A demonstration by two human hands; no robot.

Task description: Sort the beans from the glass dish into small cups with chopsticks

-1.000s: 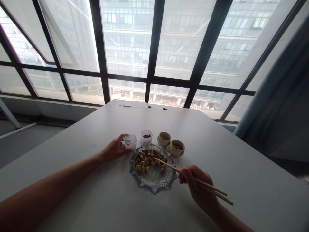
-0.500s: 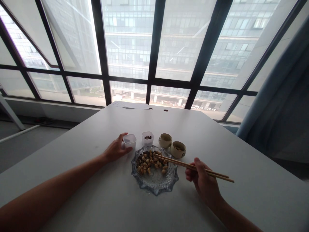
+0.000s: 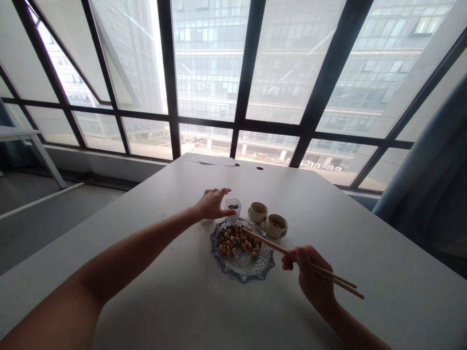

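Note:
My left hand (image 3: 213,204) reaches in above the table, thumb and fingers spread at the left side of a small clear plastic cup (image 3: 238,212) with dark bits in it. Whether skin touches that cup I cannot tell. A second plastic cup is mostly hidden beneath this hand. In my right hand (image 3: 314,274) is a pair of wooden chopsticks (image 3: 272,244), slanting left. Their tips lie among mixed nuts (image 3: 230,243) heaped at the back of a scalloped glass dish (image 3: 243,278).
Two small beige ceramic cups (image 3: 257,212) stand right of the plastic one; the nearer cup (image 3: 276,229) contains some nuts. White paper (image 3: 215,160) lies at the far end of the white table (image 3: 175,291). Beyond are tall windows, with a blue curtain (image 3: 426,146) on the right.
My left hand has let go of the left plastic cup and moved right to the one with dark bits. The chopsticks' tips remain in the nuts. The view has swung slightly left.

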